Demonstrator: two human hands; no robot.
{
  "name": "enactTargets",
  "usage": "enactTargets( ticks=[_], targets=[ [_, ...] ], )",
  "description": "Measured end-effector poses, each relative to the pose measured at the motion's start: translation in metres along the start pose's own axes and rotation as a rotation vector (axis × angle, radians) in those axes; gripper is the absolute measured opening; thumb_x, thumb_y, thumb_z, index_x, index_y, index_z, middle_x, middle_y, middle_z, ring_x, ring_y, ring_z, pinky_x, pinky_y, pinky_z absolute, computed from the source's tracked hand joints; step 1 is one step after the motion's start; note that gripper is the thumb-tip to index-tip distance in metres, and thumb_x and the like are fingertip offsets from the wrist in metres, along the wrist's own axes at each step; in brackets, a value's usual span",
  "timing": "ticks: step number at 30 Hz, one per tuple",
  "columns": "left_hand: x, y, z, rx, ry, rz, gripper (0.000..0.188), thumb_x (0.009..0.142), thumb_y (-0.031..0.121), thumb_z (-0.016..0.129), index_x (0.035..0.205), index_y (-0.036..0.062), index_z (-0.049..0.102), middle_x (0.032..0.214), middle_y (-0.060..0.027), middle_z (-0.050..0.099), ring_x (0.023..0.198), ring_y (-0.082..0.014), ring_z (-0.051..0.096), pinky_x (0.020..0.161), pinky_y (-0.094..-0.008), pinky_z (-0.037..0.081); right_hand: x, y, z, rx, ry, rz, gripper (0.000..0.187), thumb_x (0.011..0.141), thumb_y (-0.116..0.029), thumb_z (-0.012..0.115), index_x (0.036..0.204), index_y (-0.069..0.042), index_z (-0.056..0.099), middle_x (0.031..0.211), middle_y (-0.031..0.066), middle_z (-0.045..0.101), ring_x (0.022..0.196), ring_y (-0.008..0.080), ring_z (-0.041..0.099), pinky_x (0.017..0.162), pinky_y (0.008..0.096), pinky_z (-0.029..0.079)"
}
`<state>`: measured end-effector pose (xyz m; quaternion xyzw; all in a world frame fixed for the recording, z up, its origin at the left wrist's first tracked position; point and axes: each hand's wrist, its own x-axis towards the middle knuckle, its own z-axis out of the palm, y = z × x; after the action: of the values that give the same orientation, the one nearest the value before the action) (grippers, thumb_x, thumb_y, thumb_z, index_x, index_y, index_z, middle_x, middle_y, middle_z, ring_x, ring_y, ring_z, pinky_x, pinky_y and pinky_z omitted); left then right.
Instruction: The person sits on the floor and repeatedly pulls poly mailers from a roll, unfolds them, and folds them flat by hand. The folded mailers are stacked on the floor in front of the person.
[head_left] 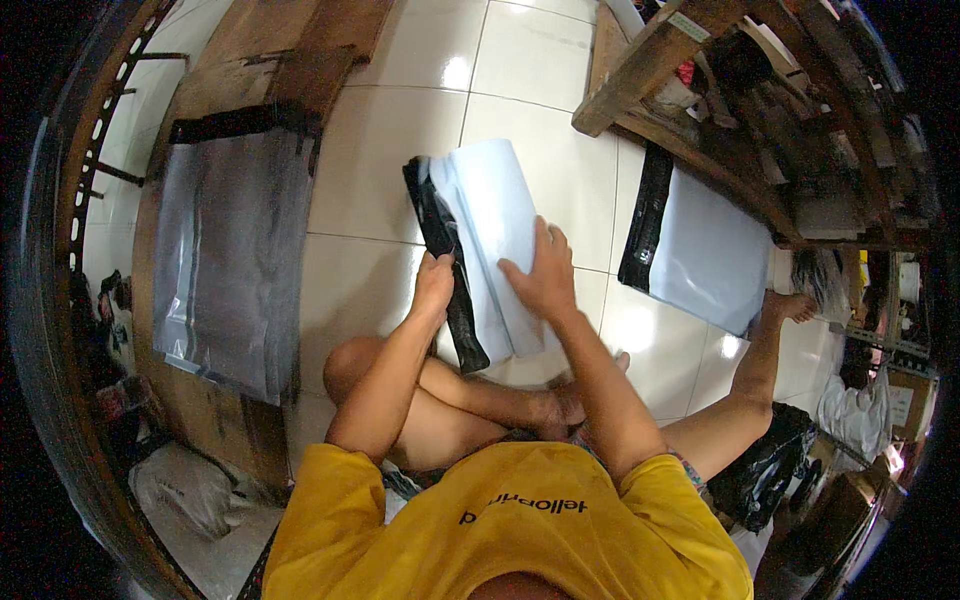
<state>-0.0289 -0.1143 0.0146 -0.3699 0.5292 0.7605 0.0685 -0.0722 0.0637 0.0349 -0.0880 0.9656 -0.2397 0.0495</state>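
In front of me, above the tiled floor, is a white plastic mailing bag (500, 220) with a black band along its left side. It is tilted and creased lengthwise; whether it is one bag or a few together I cannot tell. My left hand (434, 287) is closed on the black band near its middle. My right hand (543, 272) lies against the bag's right part, thumb spread over the white surface and fingers stretched along the right edge. To the right, a stack of similar white bags (705, 245) with a black band lies on the floor.
At the left, translucent grey bags (235, 255) with a black top band lie on a brown cardboard sheet (265, 60). A wooden rack (650, 70) stands at the upper right. My bent legs flank the work; a black plastic bag (770, 465) sits behind my right leg.
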Motion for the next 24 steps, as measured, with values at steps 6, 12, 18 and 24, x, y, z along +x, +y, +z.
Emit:
enactTargets(
  ticks=[6,12,18,24],
  targets=[
    [-0.005,0.014,0.016,0.346,0.094,0.221,0.083,0.085,0.056,0.072,0.127,-0.0116,0.048,0.123,-0.0302,0.063,0.115,-0.0366,0.063,0.101,-0.0402,0.047,0.040,0.036,-0.015,0.571,-0.457,0.316,0.086,0.079,-0.042,0.082,0.138,0.007,0.043,0.117,0.0288,0.067,0.103,0.0378,0.068,0.090,0.0432,0.056],
    [0.000,0.005,0.022,0.466,0.130,0.208,0.092,0.078,0.057,0.080,0.124,-0.0139,0.044,0.117,-0.0337,0.064,0.107,-0.0412,0.066,0.093,-0.0415,0.053,0.024,0.003,-0.018,0.738,-0.484,0.310,0.073,0.085,-0.031,0.080,0.132,0.001,0.034,0.118,0.0284,0.061,0.107,0.0325,0.065,0.091,0.0411,0.053],
    [-0.019,0.020,0.054,0.208,0.168,0.250,0.073,0.085,0.043,0.079,0.124,-0.0107,0.047,0.112,-0.0224,0.065,0.099,-0.0273,0.065,0.086,-0.0370,0.054,-0.008,-0.024,-0.004,0.601,-0.183,-0.103,0.068,0.083,-0.013,0.077,0.135,0.005,0.035,0.123,0.0253,0.050,0.118,0.0364,0.055,0.100,0.0435,0.048],
    [-0.095,0.074,0.078,0.049,0.175,0.701,0.063,0.084,0.024,0.081,0.124,-0.0080,0.045,0.110,-0.0244,0.064,0.099,-0.0310,0.066,0.089,-0.0406,0.053,-0.018,-0.050,-0.076,0.670,0.044,-0.305,0.090,0.084,-0.013,0.077,0.152,0.005,0.021,0.135,0.0253,0.041,0.127,0.0394,0.049,0.106,0.0470,0.046]
  ],
)
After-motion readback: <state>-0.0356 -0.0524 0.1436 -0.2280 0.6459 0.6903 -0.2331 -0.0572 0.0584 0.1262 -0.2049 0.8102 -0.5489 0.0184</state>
